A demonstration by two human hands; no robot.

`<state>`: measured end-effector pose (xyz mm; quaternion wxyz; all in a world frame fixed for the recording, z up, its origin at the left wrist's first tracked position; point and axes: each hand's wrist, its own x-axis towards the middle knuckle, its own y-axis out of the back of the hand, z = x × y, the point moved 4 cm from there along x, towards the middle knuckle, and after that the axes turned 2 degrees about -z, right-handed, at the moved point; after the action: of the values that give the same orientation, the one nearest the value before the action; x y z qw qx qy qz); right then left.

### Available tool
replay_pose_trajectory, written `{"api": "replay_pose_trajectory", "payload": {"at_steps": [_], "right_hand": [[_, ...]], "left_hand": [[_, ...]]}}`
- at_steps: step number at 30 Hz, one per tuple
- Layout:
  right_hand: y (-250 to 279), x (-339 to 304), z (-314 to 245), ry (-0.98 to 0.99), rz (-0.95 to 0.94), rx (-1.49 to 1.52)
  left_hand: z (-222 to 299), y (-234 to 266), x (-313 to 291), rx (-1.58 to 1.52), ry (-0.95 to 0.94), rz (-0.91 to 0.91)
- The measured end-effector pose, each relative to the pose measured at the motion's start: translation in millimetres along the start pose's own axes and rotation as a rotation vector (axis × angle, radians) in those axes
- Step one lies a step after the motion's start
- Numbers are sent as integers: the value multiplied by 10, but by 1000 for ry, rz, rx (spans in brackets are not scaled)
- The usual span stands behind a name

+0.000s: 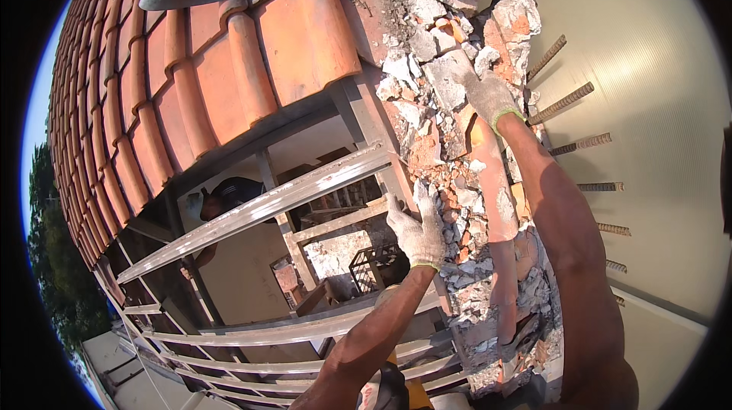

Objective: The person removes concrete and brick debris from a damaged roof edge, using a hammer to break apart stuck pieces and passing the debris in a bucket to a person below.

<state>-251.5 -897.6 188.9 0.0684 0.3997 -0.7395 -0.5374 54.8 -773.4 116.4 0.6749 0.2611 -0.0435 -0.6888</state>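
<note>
Both of my hands wear pale, dusty knit gloves. My right hand (492, 96) reaches to the top of the broken wall, its fingers over the edge of a flat grey chunk of concrete (445, 83). Its fingertips are partly lost against the pale debris. Lower down, my left hand (418, 233) lies with its fingers spread at the rubble's left edge, beside the metal roof frame (374, 160). Nothing shows in its grasp. Crumbled brick and mortar (467, 200) fill the wall top between the hands.
Orange roof tiles (217, 67) slope away on the left. Several rebar ends (564, 105) jut from the wall toward a translucent ribbed sheet (648, 67). Through the open frame, a person (232, 195) shows below. A yellow and black object (404, 389) sits near my left forearm.
</note>
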Motion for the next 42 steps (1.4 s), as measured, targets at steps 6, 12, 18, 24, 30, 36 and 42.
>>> {"api": "replay_pose_trajectory", "payload": {"at_steps": [6,12,18,24,30,36,42], "right_hand": [[67,-6,-39,62,-88,43],[13,-189,-115,22,10,45],[7,-54,41,122,15,280],[-128,-246,10,148,81,136],[-28,-357,-319,215,75,164],[-713,-550,-240,-11,-56,161],[-1045,-579,-428,145,38,112]], "left_hand": [[1851,536,955,42,-963,234],[3125,-290,1798,542,-1667,-317],[3446,-1064,2030,1350,-1822,-510],[3507,-1096,2020,1510,-1870,-493],[3474,-924,2287,1124,-1920,-527],[2654,326,1753,366,-1267,-15],[1004,923,2078,-139,26,-152]]}}
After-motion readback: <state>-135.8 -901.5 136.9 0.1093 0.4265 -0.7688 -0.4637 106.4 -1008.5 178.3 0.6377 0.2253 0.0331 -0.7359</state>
